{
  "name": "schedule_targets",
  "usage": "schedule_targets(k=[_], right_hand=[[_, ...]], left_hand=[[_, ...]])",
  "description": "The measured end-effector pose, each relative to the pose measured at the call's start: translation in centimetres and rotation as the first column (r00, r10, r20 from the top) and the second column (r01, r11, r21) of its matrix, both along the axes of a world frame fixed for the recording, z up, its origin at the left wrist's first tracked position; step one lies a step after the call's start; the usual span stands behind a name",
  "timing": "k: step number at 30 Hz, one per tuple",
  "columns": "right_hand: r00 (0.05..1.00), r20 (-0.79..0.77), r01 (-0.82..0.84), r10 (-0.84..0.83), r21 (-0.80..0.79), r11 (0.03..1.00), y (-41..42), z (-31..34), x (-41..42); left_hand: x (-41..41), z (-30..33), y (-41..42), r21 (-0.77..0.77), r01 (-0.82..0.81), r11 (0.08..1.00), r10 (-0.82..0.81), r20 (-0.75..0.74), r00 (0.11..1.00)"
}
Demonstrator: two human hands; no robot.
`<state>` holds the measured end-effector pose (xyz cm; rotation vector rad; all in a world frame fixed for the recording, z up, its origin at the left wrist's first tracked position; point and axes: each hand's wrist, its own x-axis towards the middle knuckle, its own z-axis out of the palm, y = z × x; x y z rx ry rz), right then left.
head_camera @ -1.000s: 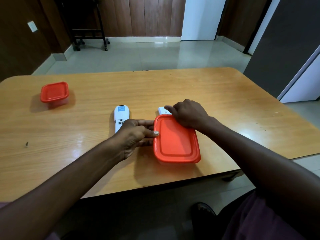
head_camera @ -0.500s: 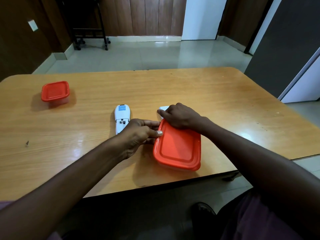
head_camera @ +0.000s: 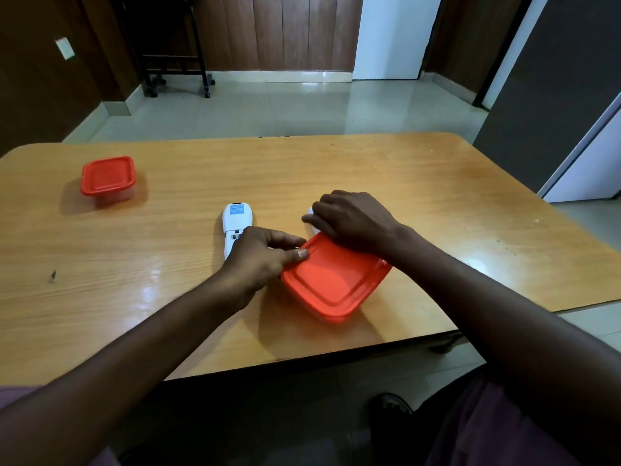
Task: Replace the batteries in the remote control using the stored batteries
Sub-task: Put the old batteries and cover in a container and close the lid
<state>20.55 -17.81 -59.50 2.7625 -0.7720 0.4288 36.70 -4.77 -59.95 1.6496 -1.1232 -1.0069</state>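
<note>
A red-lidded rectangular container [head_camera: 332, 280] sits skewed near the table's front edge. My left hand [head_camera: 262, 257] grips its near-left corner, thumb on the lid. My right hand [head_camera: 353, 220] holds its far edge, fingers curled over it. A white remote control [head_camera: 235, 223] lies face down just left of the container, its battery bay open and partly hidden by my left hand. A small white piece [head_camera: 311, 216], probably the battery cover, peeks out under my right fingers. No batteries show.
A smaller red-lidded container [head_camera: 107, 178] stands at the table's far left. The wooden table [head_camera: 437, 210] ends close below the big container. A dark stand on wheels [head_camera: 174, 72] is on the tiled floor beyond.
The big container has turned clockwise and tipped, its far-left corner now raised. My right hand slid left along its far edge and covers most of the white piece. The left hand stays put.
</note>
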Motion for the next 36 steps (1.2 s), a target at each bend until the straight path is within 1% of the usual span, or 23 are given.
schedule_targets(k=[1, 2, 3, 5, 7, 10, 13, 15, 18, 20, 21, 23, 25, 27, 30, 32, 33, 35, 36], right_hand=[[0.998, 0.003, -0.071, 0.071, 0.033, 0.997, 0.1, -0.1, 0.0], [0.996, -0.006, -0.086, 0.087, 0.094, 0.992, 0.2, -0.1, 0.0], [0.998, -0.02, -0.058, 0.062, 0.165, 0.985, 0.3, -0.1, 0.0], [0.998, -0.056, 0.057, -0.043, 0.297, 0.953, 0.1, -0.2, -0.1], [0.991, -0.055, 0.137, -0.125, 0.356, 0.924, -0.1, -0.3, -0.3], [0.975, -0.024, 0.217, -0.221, 0.326, 0.92, -0.1, -0.6, -0.3], [0.937, -0.001, 0.338, -0.349, 0.253, 0.906, -0.3, -0.7, -0.7], [0.913, -0.017, 0.403, -0.408, 0.201, 0.893, -0.2, -0.3, -1.2], [0.918, -0.065, 0.397, -0.392, 0.159, 0.904, 0.6, 0.2, -1.7], [0.933, -0.074, 0.36, -0.353, 0.145, 0.922, 1.4, 0.4, -1.7], [0.943, -0.051, 0.331, -0.328, 0.176, 0.927, 1.8, 0.3, -1.5], [0.952, 0.025, 0.283, -0.305, 0.311, 0.907, 2.3, -0.3, -0.7], [0.938, 0.063, 0.271, -0.34, 0.476, 0.836, 2.0, -0.9, 0.0], [0.926, 0.022, 0.299, -0.377, 0.566, 0.768, 1.5, -1.2, 0.4], [0.934, -0.135, 0.352, -0.331, 0.509, 0.785, 1.3, -1.0, 0.9], [0.942, -0.12, 0.328, -0.314, 0.526, 0.784, 1.6, -0.5, 1.1], [0.94, -0.11, 0.329, -0.324, 0.548, 0.769, 1.7, -0.4, 1.0], [0.926, -0.108, 0.362, -0.363, 0.533, 0.765, 1.8, -0.8, 0.9], [0.906, -0.08, 0.391, -0.415, 0.533, 0.751, 1.7, -1.0, 0.7]], left_hand=[[-0.1, -0.1, -0.1, -0.024, 0.006, 1.0, -0.005, 0.039, 0.999], [-0.1, -0.1, -0.2, -0.046, 0.01, 0.999, -0.006, 0.073, 0.997], [-0.2, -0.2, -0.2, -0.063, 0.011, 0.998, -0.005, 0.094, 0.996], [-0.3, -0.3, -0.3, -0.091, 0.0, 0.996, 0.01, 0.107, 0.994], [-0.4, -0.4, -0.2, -0.1, -0.029, 0.995, 0.042, 0.133, 0.99], [-0.2, -0.4, -0.1, -0.071, -0.086, 0.994, 0.095, 0.131, 0.987], [0.0, -0.1, -0.1, 0.006, -0.138, 0.99, 0.137, 0.041, 0.99], [0.2, 0.1, 0.0, 0.059, -0.149, 0.987, 0.15, -0.014, 0.989], [0.3, 0.1, 0.1, 0.059, -0.153, 0.986, 0.157, -0.079, 0.984], [0.2, 0.0, 0.0, 0.03, -0.15, 0.988, 0.152, -0.086, 0.985], [0.1, -0.1, -0.1, 0.018, -0.137, 0.99, 0.138, -0.078, 0.987], [-0.2, -0.3, -0.2, -0.004, -0.099, 0.995, 0.099, -0.067, 0.993], [-0.6, -0.3, -0.3, -0.023, -0.075, 0.997, 0.073, -0.055, 0.996], [-0.6, -0.4, -0.4, -0.025, -0.067, 0.997, 0.066, -0.057, 0.996], [-0.4, -0.4, -0.5, -0.014, -0.062, 0.998, 0.061, -0.078, 0.995], [-0.3, -0.4, -0.6, -0.003, -0.07, 0.998, 0.069, -0.103, 0.992], [-0.3, -0.4, -0.6, 0.006, -0.078, 0.997, 0.078, -0.119, 0.99], [-0.3, -0.5, -0.7, 0.044, -0.114, 0.993, 0.119, -0.138, 0.983], [-0.3, -0.5, -0.7, 0.072, -0.137, 0.988, 0.146, -0.148, 0.978]])
